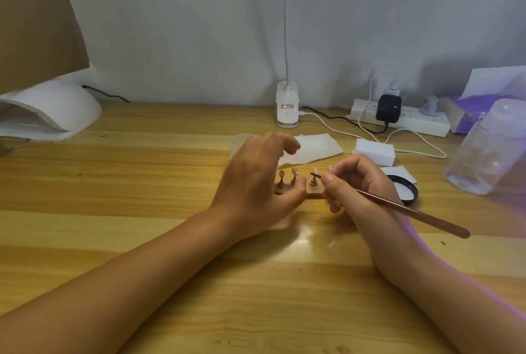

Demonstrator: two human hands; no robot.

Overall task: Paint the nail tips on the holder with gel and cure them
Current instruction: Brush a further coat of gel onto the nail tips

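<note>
Nail tips [294,173] stand on small pegs along a wooden holder [313,195] at mid-table, between my two hands. My left hand [256,183] arches over the holder's left end, thumb against its near edge, fingers loosely curled and gripping nothing. My right hand [355,183] pinches a thin brush [398,205], with its bristles at one of the middle tips. As I judge it, the risk is that the hovering left fingers smear wet gel, or that a nudge slides the holder. A black lid [407,188] lies just behind my right hand. Bare wood stretches left toward the curing lamp [51,111].
</note>
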